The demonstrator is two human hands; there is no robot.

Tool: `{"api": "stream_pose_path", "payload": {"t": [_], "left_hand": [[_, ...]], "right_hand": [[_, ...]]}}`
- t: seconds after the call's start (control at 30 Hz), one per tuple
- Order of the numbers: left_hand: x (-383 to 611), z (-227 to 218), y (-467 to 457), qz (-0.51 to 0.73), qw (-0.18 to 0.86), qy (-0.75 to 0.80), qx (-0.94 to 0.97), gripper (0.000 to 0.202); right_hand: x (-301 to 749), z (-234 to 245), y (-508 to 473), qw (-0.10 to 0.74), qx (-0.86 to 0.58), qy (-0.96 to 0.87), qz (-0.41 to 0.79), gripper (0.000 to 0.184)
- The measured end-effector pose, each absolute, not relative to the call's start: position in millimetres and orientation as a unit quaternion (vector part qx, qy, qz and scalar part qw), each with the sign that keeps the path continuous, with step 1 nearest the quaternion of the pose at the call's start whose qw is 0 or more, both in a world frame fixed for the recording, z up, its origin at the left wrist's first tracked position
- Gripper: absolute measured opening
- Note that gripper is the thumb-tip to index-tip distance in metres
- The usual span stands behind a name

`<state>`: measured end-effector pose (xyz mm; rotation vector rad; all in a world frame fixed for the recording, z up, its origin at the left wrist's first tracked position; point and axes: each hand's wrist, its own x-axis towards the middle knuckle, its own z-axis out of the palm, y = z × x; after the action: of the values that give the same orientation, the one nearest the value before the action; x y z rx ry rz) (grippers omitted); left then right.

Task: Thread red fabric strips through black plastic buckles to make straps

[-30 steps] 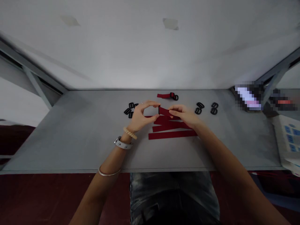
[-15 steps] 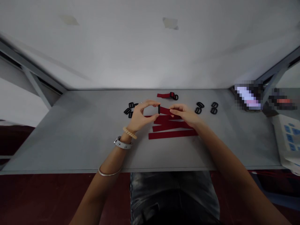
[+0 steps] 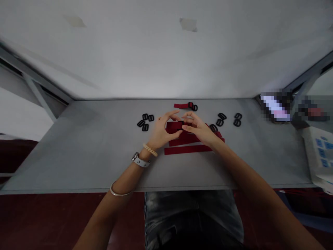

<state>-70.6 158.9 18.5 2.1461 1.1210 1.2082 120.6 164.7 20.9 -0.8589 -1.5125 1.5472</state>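
Observation:
Between my hands is a black slide buckle (image 3: 181, 123) with a piece of red webbing strap (image 3: 173, 125) showing on its left side. My left hand (image 3: 160, 130) curves around that strap, thumb and fingertips at the buckle. From the right, my right hand (image 3: 199, 129) pinches at the buckle with thumb and fingers; the exact contact is partly hidden. Below both hands several red straps (image 3: 188, 149) lie roughly side by side on the grey table. A black ring (image 3: 213, 128) shows just past my right hand, near strap ends.
Several black slide buckles (image 3: 145, 127) lie left of my hands. Black rings (image 3: 220, 122) lie to the right, with more rings (image 3: 237, 122) beyond. A strap fitted with black hardware (image 3: 183, 106) rests near the back wall. A white device with blue keys (image 3: 322, 152) stands far right.
My left hand has shifted right and my right hand slightly left, bringing them together at the buckle. Strap now shows left of the buckle. The black ring beside my right hand has come into view.

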Motion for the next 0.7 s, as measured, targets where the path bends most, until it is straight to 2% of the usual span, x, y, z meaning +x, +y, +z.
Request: {"api": "stream_pose_path", "payload": {"t": [0.2, 0.3, 0.47, 0.57, 0.7], "left_hand": [[-73.0, 12.6, 165.3, 0.481, 0.263, 0.381, 0.744, 0.061], [-74.5, 13.5, 165.8, 0.451, 0.231, 0.394, 0.766, 0.048], [-75.8, 11.3, 167.5, 0.424, 0.19, 0.419, 0.78, 0.038], [-75.4, 9.5, 168.9, 0.423, 0.184, 0.401, 0.791, 0.036], [-74.7, 10.5, 168.6, 0.409, 0.136, 0.427, 0.795, 0.037]], "right_hand": [[122.7, 22.5, 168.1, 0.395, -0.33, -0.627, 0.585, 0.024], [123.0, 21.0, 168.9, 0.393, -0.331, -0.624, 0.589, 0.024], [120.7, 16.6, 170.3, 0.401, -0.327, -0.624, 0.585, 0.024], [120.6, 17.4, 170.9, 0.398, -0.336, -0.622, 0.584, 0.021], [126.2, 24.1, 172.6, 0.421, -0.365, -0.649, 0.518, 0.026]]}}
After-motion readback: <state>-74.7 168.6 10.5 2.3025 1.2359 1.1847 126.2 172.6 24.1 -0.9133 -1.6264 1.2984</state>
